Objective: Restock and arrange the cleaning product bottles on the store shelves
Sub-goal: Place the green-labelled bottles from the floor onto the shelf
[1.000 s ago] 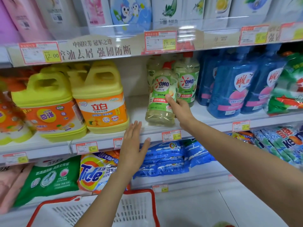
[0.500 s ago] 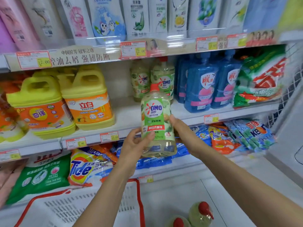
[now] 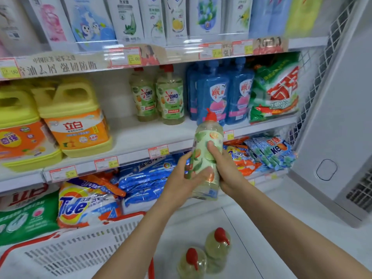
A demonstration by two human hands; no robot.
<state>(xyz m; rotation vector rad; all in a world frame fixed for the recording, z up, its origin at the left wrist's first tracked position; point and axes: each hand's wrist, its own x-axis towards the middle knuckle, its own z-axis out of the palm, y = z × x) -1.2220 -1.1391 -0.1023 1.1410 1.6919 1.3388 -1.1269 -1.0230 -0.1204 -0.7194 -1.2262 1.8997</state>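
While upright, bottle [image 3: 207,156] sits between left hand [image 3: 181,183] and right hand [image 3: 227,174].

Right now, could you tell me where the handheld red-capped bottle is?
Head view, right of centre: the bottle is gripped by the left hand and right hand, in front of the blue pouches, above two floor bottles.

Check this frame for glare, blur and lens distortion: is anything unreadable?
Head view: glare streaks the upper price strip, washing out its tags. Head view: the held bottle, gripped by the left hand and right hand, is motion-smeared, its label unreadable, while the OMO bottles read clearly. Head view: wide-angle bowing curves the shelves and tilts the white cabinet.
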